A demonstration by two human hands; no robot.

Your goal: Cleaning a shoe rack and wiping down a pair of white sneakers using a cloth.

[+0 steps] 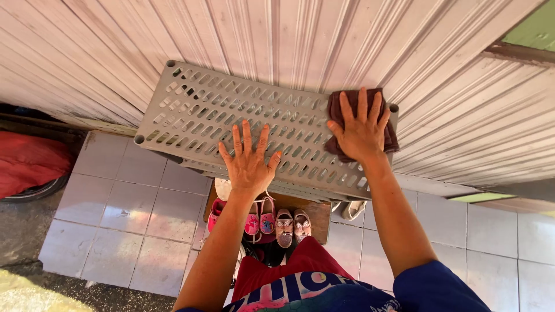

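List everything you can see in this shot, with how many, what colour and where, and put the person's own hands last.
Slatted plastic shelf: one, grey, against the wall, top centre.
Cloth: one, dark maroon, on the shelf's right end, under the right hand.
Corrugated wall: one, pale pinkish, behind the shelf.
Small sandals: several, pink and beige, on a lower wooden board beneath the shelf.
Floor tiles: many, pale grey, lower left and right.
Red fabric: one, at the left edge.
Left hand: one, flat on the shelf's front edge, fingers spread.
Right hand: one, pressing on the cloth, fingers spread.
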